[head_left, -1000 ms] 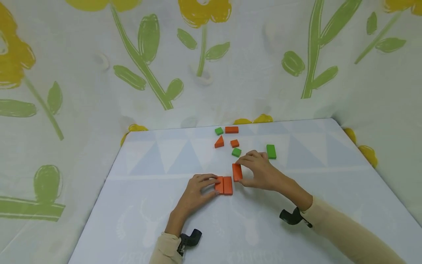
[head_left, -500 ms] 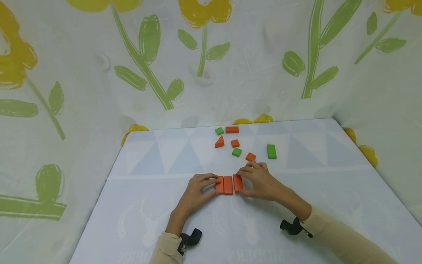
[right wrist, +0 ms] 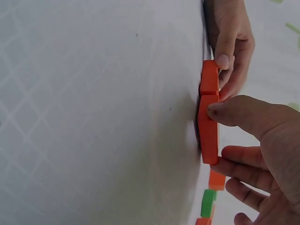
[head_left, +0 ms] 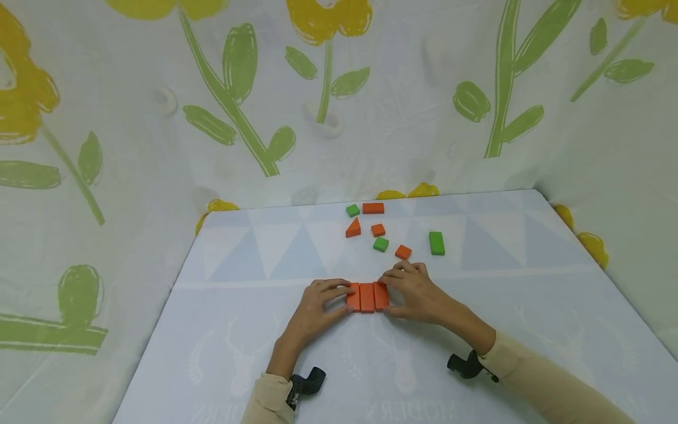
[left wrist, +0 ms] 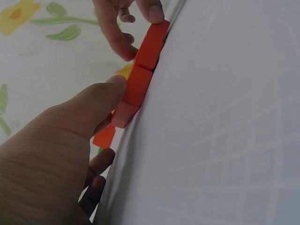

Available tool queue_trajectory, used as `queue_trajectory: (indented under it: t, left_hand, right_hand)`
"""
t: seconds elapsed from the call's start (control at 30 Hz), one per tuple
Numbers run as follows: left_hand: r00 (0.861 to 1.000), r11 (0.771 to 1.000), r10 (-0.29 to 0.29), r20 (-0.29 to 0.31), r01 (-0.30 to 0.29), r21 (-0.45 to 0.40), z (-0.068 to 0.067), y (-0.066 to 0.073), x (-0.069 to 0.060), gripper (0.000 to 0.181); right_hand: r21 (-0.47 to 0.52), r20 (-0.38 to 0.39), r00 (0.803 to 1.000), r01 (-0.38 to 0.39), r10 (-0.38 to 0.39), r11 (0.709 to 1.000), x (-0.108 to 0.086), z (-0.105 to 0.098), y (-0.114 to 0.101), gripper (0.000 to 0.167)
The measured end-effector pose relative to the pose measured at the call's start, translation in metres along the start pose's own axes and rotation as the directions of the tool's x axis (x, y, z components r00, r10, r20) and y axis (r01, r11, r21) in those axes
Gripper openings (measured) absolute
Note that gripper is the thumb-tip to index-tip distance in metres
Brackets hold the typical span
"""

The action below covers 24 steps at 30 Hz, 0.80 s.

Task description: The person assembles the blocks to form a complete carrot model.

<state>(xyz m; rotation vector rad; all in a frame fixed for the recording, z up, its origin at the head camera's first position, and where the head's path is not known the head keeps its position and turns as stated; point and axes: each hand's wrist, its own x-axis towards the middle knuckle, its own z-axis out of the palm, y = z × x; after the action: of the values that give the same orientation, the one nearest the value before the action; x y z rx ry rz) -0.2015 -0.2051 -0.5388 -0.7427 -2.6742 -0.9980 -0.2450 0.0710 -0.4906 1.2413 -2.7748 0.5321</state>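
Observation:
Three orange rectangular blocks lie side by side in a row on the table. My left hand (head_left: 312, 306) pinches the left block (head_left: 353, 299) between thumb and fingers at its two short ends. The middle block (head_left: 366, 298) sits between the others, with neither hand on it in the head view. At the other end, my right hand (head_left: 421, 294) pinches the right block (head_left: 380, 296) the same way, thumb at the near end and fingers at the far end. In the right wrist view, the right thumb (right wrist: 234, 112) presses on the near side of the row.
Just beyond the right fingertips lies a small orange block (head_left: 403, 252). Farther back are small green blocks (head_left: 381, 244), an orange triangular block (head_left: 353, 228), another small orange block (head_left: 378, 230) and an orange rectangular block (head_left: 373, 208). A green rectangular block (head_left: 436, 243) lies at the right.
My right hand has brought its block nearer and then left, closing the gap to the middle block. A small orange block has come into view behind it. The left hand stays put.

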Motion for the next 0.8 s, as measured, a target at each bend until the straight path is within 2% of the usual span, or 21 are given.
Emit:
queue_trajectory:
  t: [0.3,0.53,0.8]
  left_hand:
    - [1.000,1.000,-0.023,-0.006,0.023,0.012,0.002,-0.001,-0.001,0.036]
    - [1.000,1.000,-0.012,0.000,0.012,0.004,0.004,-0.002,0.001,0.036]
    - [1.000,1.000,-0.024,-0.009,0.024,-0.017,0.003,0.000,-0.001,0.035]
  right_hand:
    - [-0.015,0.047,0.997,-0.054,0.054,0.998,0.001,0.001,0.000,0.059]
    - [0.031,-0.019,0.989,-0.146,0.146,0.989,0.004,-0.019,0.009,0.057]
    - [-0.023,-0.076,0.965,-0.253,0.251,0.967,0.021,-0.037,0.031,0.048]
